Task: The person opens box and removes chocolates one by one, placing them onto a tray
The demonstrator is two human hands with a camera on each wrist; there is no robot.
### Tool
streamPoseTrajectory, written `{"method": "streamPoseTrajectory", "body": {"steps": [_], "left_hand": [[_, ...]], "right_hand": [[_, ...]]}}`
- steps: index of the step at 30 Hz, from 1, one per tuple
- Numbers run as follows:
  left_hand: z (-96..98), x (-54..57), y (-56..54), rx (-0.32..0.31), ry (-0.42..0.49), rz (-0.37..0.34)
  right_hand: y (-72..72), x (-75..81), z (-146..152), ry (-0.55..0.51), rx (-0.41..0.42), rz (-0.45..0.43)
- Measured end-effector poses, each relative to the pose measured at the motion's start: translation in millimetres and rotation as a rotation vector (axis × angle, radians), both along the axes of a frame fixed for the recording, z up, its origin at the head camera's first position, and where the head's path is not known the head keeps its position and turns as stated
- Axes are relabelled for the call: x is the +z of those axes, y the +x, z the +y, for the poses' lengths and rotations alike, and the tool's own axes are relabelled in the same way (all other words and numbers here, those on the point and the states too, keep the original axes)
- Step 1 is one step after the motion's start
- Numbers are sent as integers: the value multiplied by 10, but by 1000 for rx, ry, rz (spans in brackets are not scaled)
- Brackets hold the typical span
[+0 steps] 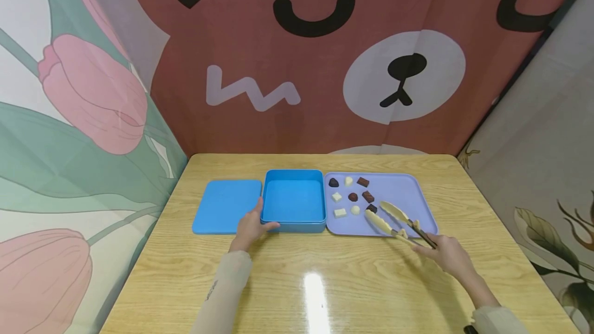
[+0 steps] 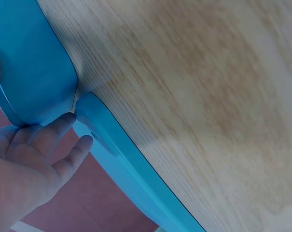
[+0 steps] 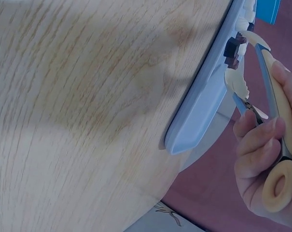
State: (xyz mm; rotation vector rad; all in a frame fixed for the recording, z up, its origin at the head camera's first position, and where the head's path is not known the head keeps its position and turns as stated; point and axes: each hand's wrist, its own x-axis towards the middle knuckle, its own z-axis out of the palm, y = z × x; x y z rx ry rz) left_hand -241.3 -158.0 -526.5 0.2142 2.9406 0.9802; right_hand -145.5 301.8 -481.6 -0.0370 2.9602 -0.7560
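In the head view my left hand (image 1: 249,228) rests at the near left corner of an open blue box (image 1: 294,226). Its fingers lie along the left wall and its thumb against the front. The left wrist view shows these fingers extended between the box (image 2: 32,58) and a flat blue lid (image 2: 124,166). My right hand (image 1: 449,255) grips a pair of tongs (image 1: 419,233) with cream tips. The tips are spread apart over a lilac tray (image 1: 399,187), close to a dark chocolate piece (image 1: 371,209). Nothing shows pinched between them.
Several dark and white chocolates, among them a brown bar (image 1: 363,182) and a white block (image 1: 340,213), lie on the tray's left half. The tray stands right of the box, and the lid (image 1: 227,207) lies left of it. A printed cloth (image 1: 255,128) hangs behind the wooden table (image 1: 278,282).
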Motion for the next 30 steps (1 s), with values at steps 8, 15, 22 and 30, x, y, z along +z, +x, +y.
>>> {"method": "streamPoseTrajectory", "body": {"steps": [8, 15, 22, 30], "left_hand": [[-11, -21, 0, -10, 3, 12], [-12, -22, 2, -10, 6, 15], [-11, -28, -4, -5, 4, 12], [-5, -22, 1, -4, 9, 20]], "right_hand": [[11, -1, -17, -43, -19, 6], [-2, -39, -5, -62, -38, 20], [-6, -63, 19, -95, -52, 59], [-4, -92, 32, -106, -62, 113]]}}
